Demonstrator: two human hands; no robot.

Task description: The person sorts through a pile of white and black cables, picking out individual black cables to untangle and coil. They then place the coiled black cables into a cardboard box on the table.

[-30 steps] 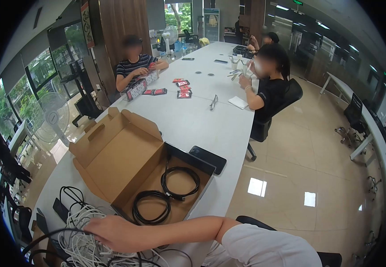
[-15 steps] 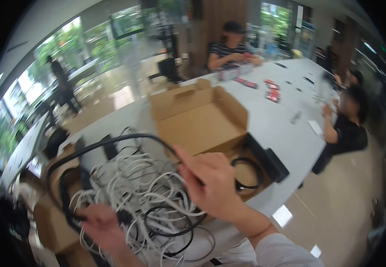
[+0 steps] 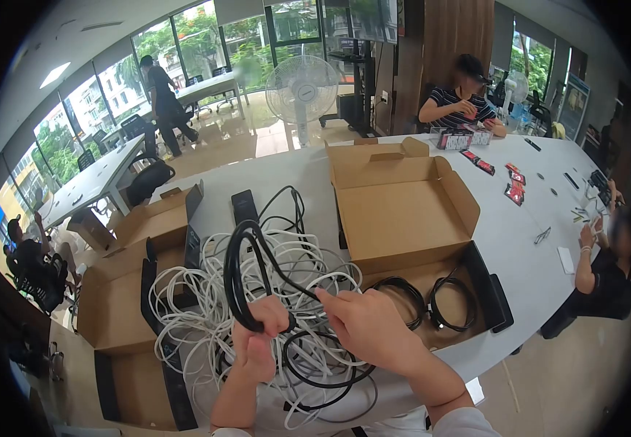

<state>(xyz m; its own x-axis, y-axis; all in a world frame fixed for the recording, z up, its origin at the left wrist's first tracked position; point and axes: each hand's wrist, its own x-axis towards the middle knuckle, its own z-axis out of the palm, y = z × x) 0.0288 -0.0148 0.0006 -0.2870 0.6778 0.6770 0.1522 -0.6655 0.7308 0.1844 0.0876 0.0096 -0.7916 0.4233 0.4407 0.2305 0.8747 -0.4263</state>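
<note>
My left hand (image 3: pixel 259 336) is closed around a loop of thick black cable (image 3: pixel 237 271) held up over a tangled heap of white cables (image 3: pixel 199 306) on the white table (image 3: pixel 286 171). My right hand (image 3: pixel 365 328) pinches the same black cable where it runs to the right of the loop. Just right of my hands an open cardboard box (image 3: pixel 403 211) holds two coiled black cables (image 3: pixel 446 295).
More open cardboard boxes (image 3: pixel 130 291) stand at the left. A black phone (image 3: pixel 502 302) lies beside the box. Two people sit further along the table, with red packets (image 3: pixel 513 191) between them. A standing fan (image 3: pixel 303 91) is behind the table.
The view has swung left and steadied. My left hand rose from the pile and now grips the black loop; my right hand stays on the black cable, now closer to the left.
</note>
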